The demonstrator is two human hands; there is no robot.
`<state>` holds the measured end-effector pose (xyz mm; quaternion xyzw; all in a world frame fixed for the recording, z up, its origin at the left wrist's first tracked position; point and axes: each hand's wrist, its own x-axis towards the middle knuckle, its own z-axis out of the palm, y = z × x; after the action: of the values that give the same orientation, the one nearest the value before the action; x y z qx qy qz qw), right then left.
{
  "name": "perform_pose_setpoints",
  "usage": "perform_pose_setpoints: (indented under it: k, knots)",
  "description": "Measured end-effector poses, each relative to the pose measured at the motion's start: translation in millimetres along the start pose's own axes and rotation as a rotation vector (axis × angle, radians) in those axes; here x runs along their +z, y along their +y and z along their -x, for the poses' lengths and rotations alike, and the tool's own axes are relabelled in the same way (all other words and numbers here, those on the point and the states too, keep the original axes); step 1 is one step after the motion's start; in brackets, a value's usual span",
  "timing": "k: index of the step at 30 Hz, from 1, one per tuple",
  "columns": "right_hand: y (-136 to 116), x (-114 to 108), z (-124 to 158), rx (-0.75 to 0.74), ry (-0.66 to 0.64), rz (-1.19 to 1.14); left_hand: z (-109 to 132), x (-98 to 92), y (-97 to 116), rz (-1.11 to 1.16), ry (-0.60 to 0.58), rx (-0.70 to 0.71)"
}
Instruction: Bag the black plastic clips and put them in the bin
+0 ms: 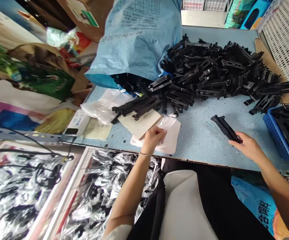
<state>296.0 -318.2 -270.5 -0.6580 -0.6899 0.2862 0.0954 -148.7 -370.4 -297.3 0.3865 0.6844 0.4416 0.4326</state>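
My left hand point(153, 138) pinches the edge of a small clear plastic bag point(170, 135) lying near the table's front edge, beside a beige board point(141, 123). My right hand point(245, 146) grips the near end of a long black plastic part point(225, 128) that rests on the blue table point(199, 140). A large heap of the same black parts point(209, 73) spreads across the far half of the table, spilling from a light blue sack point(137, 40).
A blue basket point(274, 131) holding black parts stands at the right edge. More clear bags point(107, 105) lie at the left of the table. Below left, a bin point(79, 196) holds bagged parts. White perforated crates point(284, 36) stand at the far right.
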Motion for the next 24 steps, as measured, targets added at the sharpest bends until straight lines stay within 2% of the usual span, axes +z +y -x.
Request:
perform_pose_setpoints:
  k: [2, 4, 5, 7, 9, 11, 14, 16, 18, 20, 22, 24]
  knots:
    - [-36, 21, -4, 0.059, -0.075, -0.437, -2, -3.0, 1, 0.126, -0.026, -0.048]
    - [-78, 43, -8, 0.040, -0.185, -0.878, -2, -1.6, 1, 0.155, -0.014, -0.056]
    - [-101, 53, -10, 0.028, -0.279, -1.041, -1, 0.3, 1, 0.145, 0.011, -0.047]
    - [-143, 71, -13, -0.001, -0.458, -1.275, 1, 5.6, 2, 0.088, 0.079, -0.019]
    - [-179, 86, -16, -0.039, -0.623, -1.413, 3, 10.8, 3, 0.018, 0.111, -0.002]
    - [-204, 99, -21, -0.068, -0.710, -1.495, 5, 13.5, 3, -0.001, 0.104, -0.002]
    - [-222, 120, -32, -0.046, -0.702, -1.542, 6, 7.8, 6, 0.111, 0.035, -0.006]
    - [-223, 134, -40, 0.022, -0.650, -1.533, 8, -4.1, 11, 0.234, -0.028, 0.023]
    - [-219, 146, -45, 0.108, -0.599, -1.528, 12, -20.1, 19, 0.280, -0.025, 0.101]
    - [-214, 152, -47, 0.159, -0.578, -1.530, 17, -35.8, 26, 0.117, 0.056, 0.225]
    - [-211, 154, -47, 0.156, -0.583, -1.508, 21, -46.9, 31, -0.210, 0.117, 0.342]
    - [-209, 151, -45, 0.125, -0.594, -1.480, 22, -51.4, 32, -0.502, 0.113, 0.408]
